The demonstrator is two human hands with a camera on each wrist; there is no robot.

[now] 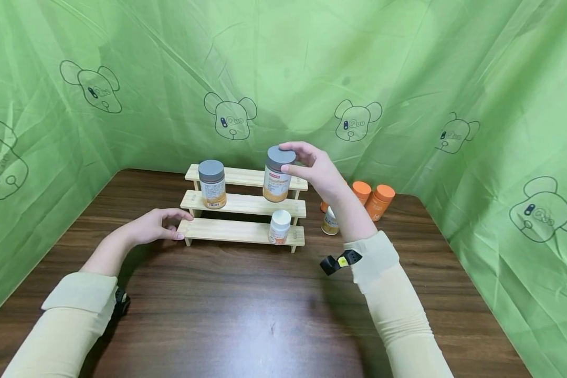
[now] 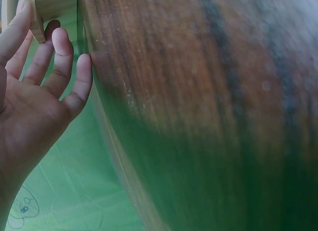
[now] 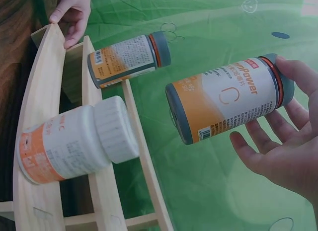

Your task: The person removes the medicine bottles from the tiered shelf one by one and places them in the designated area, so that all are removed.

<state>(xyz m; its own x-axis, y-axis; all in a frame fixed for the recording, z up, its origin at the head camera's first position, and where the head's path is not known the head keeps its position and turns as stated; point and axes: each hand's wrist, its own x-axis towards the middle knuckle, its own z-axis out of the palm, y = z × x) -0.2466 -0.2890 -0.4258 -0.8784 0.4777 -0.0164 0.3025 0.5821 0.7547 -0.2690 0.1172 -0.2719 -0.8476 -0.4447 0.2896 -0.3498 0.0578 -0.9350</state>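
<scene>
My right hand grips a supplement bottle by its grey lid, thumb on one side and fingers on the other. The bottle is upright, held over the right part of the three-step wooden display rack. In the right wrist view, a gap shows between the bottle's base and the rack. My left hand pinches the left end of the lowest step between thumb and fingers. A similar grey-lidded bottle stands at the left on the middle step. A small white bottle stands at the right of the lowest step.
Right of the rack stand orange bottles and a small white-capped bottle, partly hidden behind my right forearm. The dark wooden table extends in front. A green curtain with bear drawings hangs behind and at both sides.
</scene>
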